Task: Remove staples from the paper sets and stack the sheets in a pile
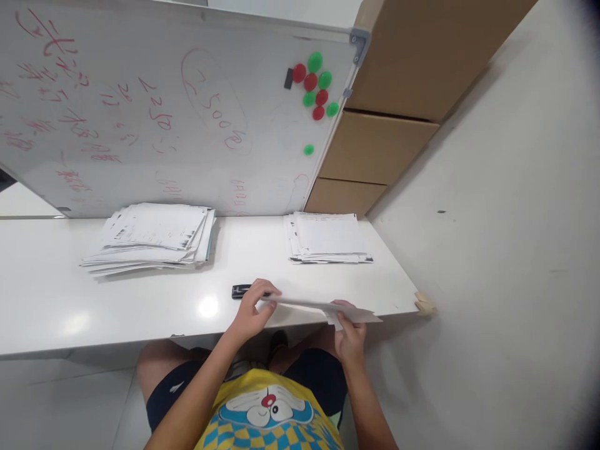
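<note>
The person sits close against the white tabletop [255, 250], holding some paper [309, 302] up over its front edge, toward the right end. The left hand [257, 306] has the paper's left end nipped between thumb and forefinger, with a rounded gap behind the pinch. The right hand [350, 330] is closed on the other end, thumb on the near side and fingers behind. The paper is turned nearly edge-on, so I can't fairly say whether it is one sheet or several.

Just beside the left hand lies a black stapler [240, 291] (it looks like one, anyway), partly covered by the fingers. Farther back on the tabletop sit two piles: a thick, untidy left stack [154, 228] and a thinner right stack [328, 234], well apart from each other.

Behind them stands a whiteboard [262, 94] with red handwriting. Red and green magnets [310, 82] cluster near its right edge, one green one sitting lower by itself. Brown cardboard boxes [375, 150] are piled beside the board.
</note>
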A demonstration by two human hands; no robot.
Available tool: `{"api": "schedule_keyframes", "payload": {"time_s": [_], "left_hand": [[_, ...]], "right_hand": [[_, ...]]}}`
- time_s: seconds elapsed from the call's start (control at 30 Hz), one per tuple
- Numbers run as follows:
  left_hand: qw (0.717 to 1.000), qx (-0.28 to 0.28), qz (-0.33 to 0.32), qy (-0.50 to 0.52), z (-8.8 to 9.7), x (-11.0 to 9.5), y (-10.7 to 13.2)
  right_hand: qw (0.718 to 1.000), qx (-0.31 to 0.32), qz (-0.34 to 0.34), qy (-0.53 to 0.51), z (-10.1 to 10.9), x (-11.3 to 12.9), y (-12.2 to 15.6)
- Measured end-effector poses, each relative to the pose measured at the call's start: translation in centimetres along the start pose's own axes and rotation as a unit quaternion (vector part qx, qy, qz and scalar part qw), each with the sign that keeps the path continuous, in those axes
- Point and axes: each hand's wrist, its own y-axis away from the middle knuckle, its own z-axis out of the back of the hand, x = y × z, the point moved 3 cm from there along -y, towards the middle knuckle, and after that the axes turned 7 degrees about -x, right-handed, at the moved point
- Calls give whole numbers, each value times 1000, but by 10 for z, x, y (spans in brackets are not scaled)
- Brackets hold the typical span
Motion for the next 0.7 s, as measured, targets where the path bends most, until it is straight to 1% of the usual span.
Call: {"api": "schedule_keyframes", "payload": {"time_s": [0.07, 0.1, 0.17, 0.23, 0.3, 0.37, 0.43, 0.5, 0.57, 0.63, 0.7], "left_hand": [[999, -24, -21, -8, 0, -1, 3], [999, -26, -20, -15, -1, 0, 5], [999, -5, 12, -36, -2, 7, 10], [996, 27, 59, -58, -2, 18, 17], [992, 39, 102, -65, -1, 29, 25], [988, 47, 131, -65, -2, 38, 33], [985, 65, 141, -73, -4, 43, 38], [983, 80, 142, -86, -6, 47, 41], [983, 67, 143, -91, -6, 50, 41], [984, 42, 147, -95, -5, 52, 41], [984, 27, 144, -104, -3, 52, 41]], "right_hand": [[999, -23, 30, -30, -4, 4, -4], [998, -29, 39, -36, -6, 6, -7], [998, -28, 41, -26, -10, 9, -12], [998, -39, 47, -13, -9, 14, -18], [996, -53, 76, -11, -7, 22, -24], [995, -40, 92, -12, -7, 28, -28], [998, -6, 62, -13, -9, 29, -30], [1000, 5, 20, -12, -11, 25, -28], [1000, -14, 4, -12, -9, 22, -26], [1000, -26, 7, -4, -6, 21, -25], [1000, -5, -13, 26, -3, 21, -27]]}}
